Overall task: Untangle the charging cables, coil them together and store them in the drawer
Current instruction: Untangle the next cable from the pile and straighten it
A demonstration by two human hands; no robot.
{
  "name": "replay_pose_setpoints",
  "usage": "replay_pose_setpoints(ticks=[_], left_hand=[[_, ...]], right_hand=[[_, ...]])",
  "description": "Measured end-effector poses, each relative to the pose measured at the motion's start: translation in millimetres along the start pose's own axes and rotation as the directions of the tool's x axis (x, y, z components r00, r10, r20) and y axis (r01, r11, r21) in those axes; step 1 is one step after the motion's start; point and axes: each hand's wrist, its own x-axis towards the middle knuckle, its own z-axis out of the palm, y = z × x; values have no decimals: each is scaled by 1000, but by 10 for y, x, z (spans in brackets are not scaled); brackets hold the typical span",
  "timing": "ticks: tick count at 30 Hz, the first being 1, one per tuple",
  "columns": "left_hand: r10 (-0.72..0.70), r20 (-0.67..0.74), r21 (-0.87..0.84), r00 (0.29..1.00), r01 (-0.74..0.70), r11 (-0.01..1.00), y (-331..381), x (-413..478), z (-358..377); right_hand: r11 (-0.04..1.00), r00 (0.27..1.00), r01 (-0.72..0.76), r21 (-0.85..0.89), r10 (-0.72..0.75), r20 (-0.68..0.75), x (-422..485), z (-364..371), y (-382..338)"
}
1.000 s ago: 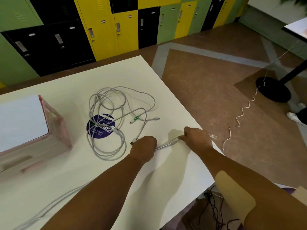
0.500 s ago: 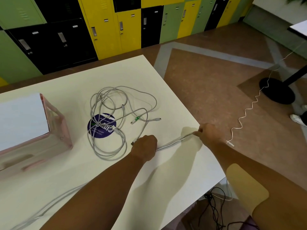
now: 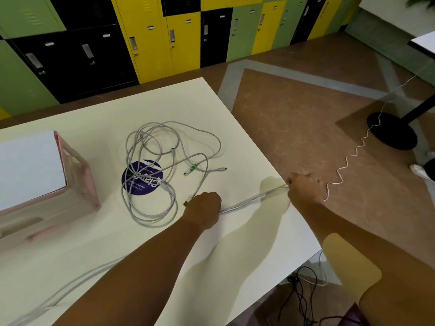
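While the left hand (image 3: 203,209) curls in a fist round a grey charging cable (image 3: 254,199), the right hand (image 3: 304,189) grips the same strand at the right edge of the white table (image 3: 106,243) — the stretch between them runs taut and straight. Beyond the left hand, the other cables (image 3: 166,185) lie loosely tangled over a round purple sticker (image 3: 131,182), well right of the pink drawer unit (image 3: 80,175).

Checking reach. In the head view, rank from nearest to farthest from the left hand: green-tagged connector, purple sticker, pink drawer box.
From the left hand:
1. Green-tagged connector, just beyond the hand.
2. Purple sticker, farther to the left.
3. Pink drawer box, at the far left.
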Motion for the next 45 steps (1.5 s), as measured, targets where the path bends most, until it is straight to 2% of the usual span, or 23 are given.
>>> replay_pose_setpoints(ticks=[2,9,12,16,20,24,32,38,43,45], left_hand=[[-9,1,-9,1000,9,1000,4,1,-6],[9,-18,-25,1000,-9,1000,15,-41,-16],[23,-15,-39,1000,-24,999,-3,-61,-6],[26,9,-56,1000,-25,998,-8,-50,7],[62,59,-77,996,-57,995,-51,-32,18],[56,74,-96,996,-49,994,-110,-18,19],[49,-37,-118,998,-53,992,-151,-72,77],[146,-130,-46,981,-153,987,-182,-194,165],[223,-243,-36,944,-238,970,-306,-375,334],[228,-258,-42,939,-246,968,-362,-444,362]], right_hand=[[1000,1000,21,-20,-20,17,7,-12,2],[988,1000,12,157,-16,21,54,97,38],[989,1000,4,145,-8,27,48,114,38],[976,998,22,215,-33,47,94,215,60],[987,999,27,160,-22,-34,91,303,101],[968,1000,16,250,-16,-2,105,339,54],[944,1000,-2,330,3,0,126,424,174],[932,997,-69,357,56,49,106,583,191],[965,992,-48,256,16,125,61,592,172],[981,995,-1,192,-18,94,-2,510,89]])
